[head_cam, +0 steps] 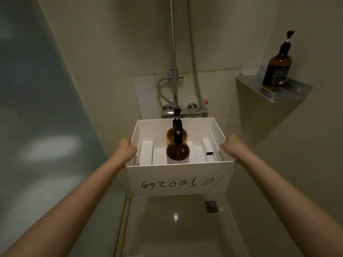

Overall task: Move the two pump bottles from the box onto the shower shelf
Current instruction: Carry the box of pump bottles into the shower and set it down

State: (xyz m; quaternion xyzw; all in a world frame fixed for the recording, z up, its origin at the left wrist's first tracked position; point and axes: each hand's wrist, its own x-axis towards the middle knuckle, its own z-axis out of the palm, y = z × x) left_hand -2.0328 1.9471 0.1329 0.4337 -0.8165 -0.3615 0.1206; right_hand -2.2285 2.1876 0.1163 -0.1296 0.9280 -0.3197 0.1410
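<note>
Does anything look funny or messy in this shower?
Nothing is spilled or broken. Two brown pump bottles stand upright in the white box, held by the left hand and right hand. A third bottle already stands on the shelf. The box's handwritten number looks upside down.

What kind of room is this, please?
Most likely a shower stall in a bathroom. A chrome mixer tap with a hose is fixed to the tiled wall, a drain sits in the floor, and a corner shelf holds a pump bottle.
</note>
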